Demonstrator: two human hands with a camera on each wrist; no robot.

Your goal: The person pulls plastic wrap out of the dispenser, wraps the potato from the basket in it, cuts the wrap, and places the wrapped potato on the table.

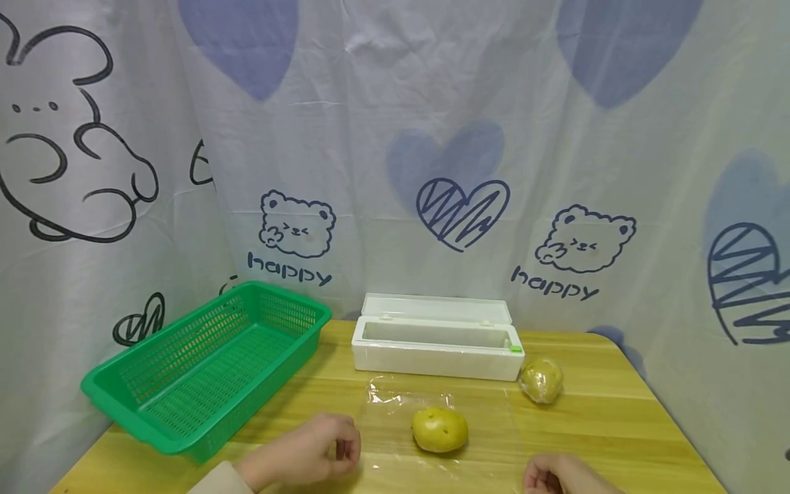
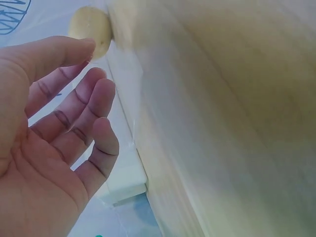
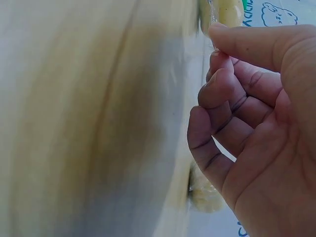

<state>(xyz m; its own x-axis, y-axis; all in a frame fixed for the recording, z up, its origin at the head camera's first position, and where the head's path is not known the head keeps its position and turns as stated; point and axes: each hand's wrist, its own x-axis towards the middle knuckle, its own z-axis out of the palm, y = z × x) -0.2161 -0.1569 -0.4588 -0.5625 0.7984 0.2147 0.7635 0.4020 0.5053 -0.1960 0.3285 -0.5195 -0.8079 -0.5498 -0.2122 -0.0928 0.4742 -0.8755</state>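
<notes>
1. On the table (image 1: 617, 425), centre front, the potato (image 1: 440, 430) lay bare on a flat sheet of film (image 1: 385, 398), between the two hands.
2. Left hand (image 1: 308, 449): thumb and index tips together, seemingly pinching the film's left edge; other fingers loosely curled.
3. Right hand (image 1: 564, 473): thumb and index pinched the film's right edge, clearest in the right wrist view; other fingers bent, holding nothing I could see.
4. Key relation, as I judged it: the potato was to the left hand's right and to the right hand's left, and farther from the person than the right hand. Its long axis ran roughly side to side, from one hand toward the other. Gaps looked near equal; I couldn't call either hand clearly nearer. Neither touched it.
5. Behind the film stood the white box (image 1: 438, 362), lid up, its length also side to side.
6. A wrapped potato (image 1: 542, 381) sat at the box's right front end; touching or not, I couldn't tell.
7. Over on the left, well apart from the potato, was the green basket (image 1: 259, 390).
</notes>
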